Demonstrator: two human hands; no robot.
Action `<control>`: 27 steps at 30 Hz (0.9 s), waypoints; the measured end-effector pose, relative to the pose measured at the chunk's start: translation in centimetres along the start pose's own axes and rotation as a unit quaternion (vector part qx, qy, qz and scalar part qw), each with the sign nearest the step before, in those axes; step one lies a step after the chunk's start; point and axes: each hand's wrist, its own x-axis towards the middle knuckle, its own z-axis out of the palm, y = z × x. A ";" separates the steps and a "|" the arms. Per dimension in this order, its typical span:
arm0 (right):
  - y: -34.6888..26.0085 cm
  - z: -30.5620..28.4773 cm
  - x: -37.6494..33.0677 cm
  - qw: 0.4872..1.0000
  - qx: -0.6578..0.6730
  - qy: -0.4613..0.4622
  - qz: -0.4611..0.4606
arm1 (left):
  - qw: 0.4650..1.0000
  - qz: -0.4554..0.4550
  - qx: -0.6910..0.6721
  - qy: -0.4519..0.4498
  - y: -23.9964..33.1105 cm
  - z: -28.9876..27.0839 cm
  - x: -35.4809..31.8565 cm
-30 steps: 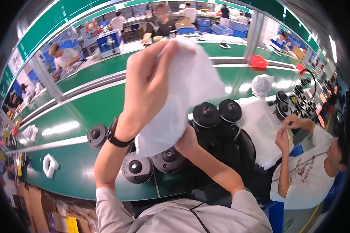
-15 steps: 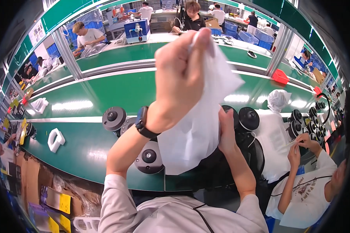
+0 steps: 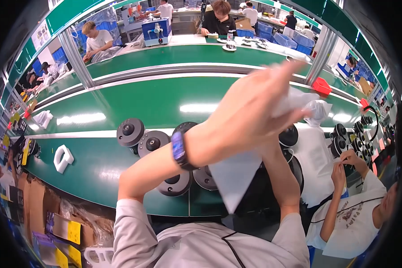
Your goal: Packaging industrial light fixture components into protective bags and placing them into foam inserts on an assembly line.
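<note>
Right now, hold: your left hand [image 3: 250, 120] is raised high in front of you and clenched on the upper end of a white plastic bag [image 3: 234, 178], which hangs down to a point above the near edge of the desk [image 3: 98, 165].
Right hand: your right forearm rises behind the bag, but the right hand itself is hidden by your left hand and the bunched top of the bag, so you cannot tell whether it is clenched or released.
Risk, slipping: the film looks thin and slick; if your pinch on the bunched top loosens, the bag may drop onto the round black speaker units [image 3: 152, 144] below it.
Risk, blind work: the bag and your raised arm cover much of the desk ahead of you, so you may knock the units just under your wrist as you lower your arms.
Risk, neighbour: the person in a white shirt [image 3: 357, 223] sits close on your right, working with raised hands; a wide sweep of your right elbow may bump them.
Surface: a long green desk with a pale stripe, black speaker units grouped near you, a white foam block [image 3: 62, 157] well apart to the left.
Room: a busy workshop with parallel green lines, people seated across them, blue bins behind, a red tray [image 3: 321, 85] far right.
</note>
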 end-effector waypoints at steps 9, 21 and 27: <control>2.6 -0.1 -1.5 0.924 0.259 -0.081 0.270 | 0.976 -0.073 -0.078 -0.192 -3.0 -1.9 -8.2; -2.8 1.3 1.1 0.790 -0.278 -0.337 -0.430 | 0.945 -0.161 -0.257 -0.125 -8.0 1.6 -14.6; -3.6 -3.3 0.6 0.871 -0.235 -0.233 -0.363 | 0.887 -0.327 -0.323 0.027 -9.8 0.1 -13.6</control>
